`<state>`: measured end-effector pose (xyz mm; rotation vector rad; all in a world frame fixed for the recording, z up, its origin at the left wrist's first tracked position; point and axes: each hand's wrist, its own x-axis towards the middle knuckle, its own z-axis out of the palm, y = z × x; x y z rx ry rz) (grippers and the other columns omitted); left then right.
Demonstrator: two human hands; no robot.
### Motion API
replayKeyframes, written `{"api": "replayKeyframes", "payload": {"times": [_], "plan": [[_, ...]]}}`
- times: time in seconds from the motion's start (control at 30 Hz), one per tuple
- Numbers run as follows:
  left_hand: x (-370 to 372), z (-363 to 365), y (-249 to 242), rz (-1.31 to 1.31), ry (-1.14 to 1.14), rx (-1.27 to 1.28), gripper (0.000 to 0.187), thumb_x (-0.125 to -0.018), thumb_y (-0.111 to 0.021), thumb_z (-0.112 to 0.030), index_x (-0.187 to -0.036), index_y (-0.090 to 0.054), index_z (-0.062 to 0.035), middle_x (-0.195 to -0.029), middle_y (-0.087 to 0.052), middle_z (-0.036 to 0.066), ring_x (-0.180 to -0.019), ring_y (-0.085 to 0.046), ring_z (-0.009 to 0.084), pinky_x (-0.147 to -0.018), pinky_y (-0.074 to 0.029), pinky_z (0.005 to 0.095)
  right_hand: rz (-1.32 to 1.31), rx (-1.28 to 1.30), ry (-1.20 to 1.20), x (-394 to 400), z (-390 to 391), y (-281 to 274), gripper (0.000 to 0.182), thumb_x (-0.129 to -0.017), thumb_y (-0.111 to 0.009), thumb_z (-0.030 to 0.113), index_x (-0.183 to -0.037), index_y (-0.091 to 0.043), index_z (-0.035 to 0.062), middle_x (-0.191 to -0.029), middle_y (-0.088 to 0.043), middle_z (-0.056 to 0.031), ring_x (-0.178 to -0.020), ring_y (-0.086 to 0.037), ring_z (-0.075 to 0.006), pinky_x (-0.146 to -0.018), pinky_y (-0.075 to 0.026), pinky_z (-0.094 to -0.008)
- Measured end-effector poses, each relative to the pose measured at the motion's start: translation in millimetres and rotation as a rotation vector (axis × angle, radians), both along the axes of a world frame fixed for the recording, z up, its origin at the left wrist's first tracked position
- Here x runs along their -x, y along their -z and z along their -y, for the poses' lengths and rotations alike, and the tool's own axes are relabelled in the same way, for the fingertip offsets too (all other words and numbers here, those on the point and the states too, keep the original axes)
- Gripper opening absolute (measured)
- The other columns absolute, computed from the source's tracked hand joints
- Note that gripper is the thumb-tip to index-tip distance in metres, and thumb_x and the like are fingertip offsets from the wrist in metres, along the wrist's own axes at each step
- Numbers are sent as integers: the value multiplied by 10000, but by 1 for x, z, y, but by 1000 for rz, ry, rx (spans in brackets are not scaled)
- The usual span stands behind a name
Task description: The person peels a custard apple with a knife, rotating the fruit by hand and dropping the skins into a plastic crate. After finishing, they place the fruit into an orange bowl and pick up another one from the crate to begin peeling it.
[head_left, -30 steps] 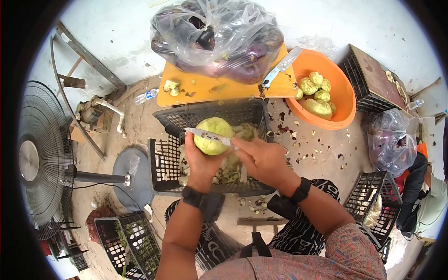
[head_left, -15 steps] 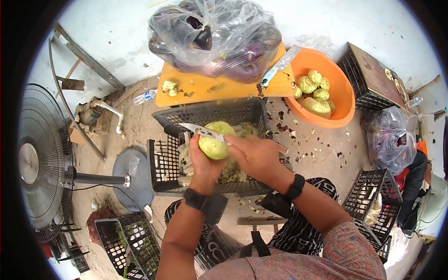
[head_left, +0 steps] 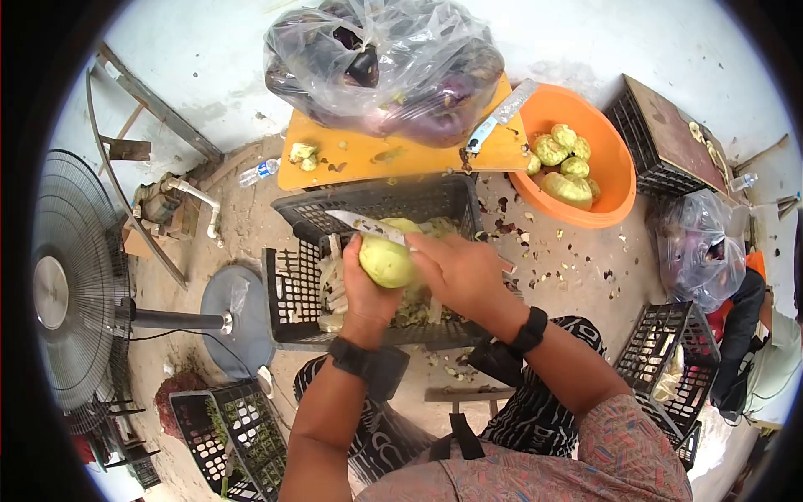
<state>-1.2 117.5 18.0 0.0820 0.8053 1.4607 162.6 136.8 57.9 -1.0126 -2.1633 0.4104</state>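
My left hand (head_left: 366, 301) is wrapped round a pale green peeled eggplant (head_left: 386, 266), held up over a black plastic crate (head_left: 293, 335). My right hand (head_left: 462, 272) grips a knife (head_left: 355, 222), its blade lying across the top of the eggplant and pointing left. Bits of peel cling to the blade. Its handle is mostly hidden in my fist. Under my hands, pale strips and trimmings lie in the crate.
A clear bag of purple eggplants (head_left: 385, 92) sits on a yellow board (head_left: 335, 171) beside a cleaver (head_left: 502, 115). Peeled eggplants lie in an orange basin (head_left: 617, 188). A fan (head_left: 54, 289) stands at left; more crates (head_left: 669, 351) flank me. Scraps litter the floor.
The knife and my right hand have shifted slightly, with the blade a little higher and more steeply angled. My left hand still holds the eggplant in nearly the same place.
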Motion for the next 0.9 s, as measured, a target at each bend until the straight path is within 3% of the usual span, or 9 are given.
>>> {"api": "replayKeyframes", "payload": {"times": [0.07,0.27,0.53,0.9], "plan": [[-6,2,4,-2,9,-1,533,-934,-374,-524,-1260,-554,-143,-1237,-608,73,-1153,-569,260,-979,-446,453,-8,6,1,2,-9,0,246,-888,-621,216,-1099,-680,103,-762,-646,-133,-647,-633,-320,-562,-497,-407],[3,-2,-4,-21,23,46,571,-934,-335,-549,-1269,-546,-138,-1269,-590,93,-1176,-556,307,-961,-444,534,-79,13,49,3,-7,12,240,-886,-601,274,-1078,-682,155,-713,-616,-117,-627,-608,-325,-542,-465,-439],[15,-8,2,-65,-86,15,581,-950,-378,-544,-1282,-542,-97,-1267,-591,114,-1169,-563,309,-972,-454,483,-17,-80,-58,-5,12,-2,218,-849,-670,253,-1056,-699,191,-643,-549,-46,-546,-572,-256,-476,-447,-380],[10,-6,0,-12,-53,-71,555,-974,-360,-522,-1270,-533,-85,-1248,-593,111,-1147,-572,288,-958,-467,458,-16,-134,-64,-5,13,-7,253,-825,-701,172,-1079,-710,166,-657,-586,-44,-524,-579,-233,-461,-447,-344]]}}
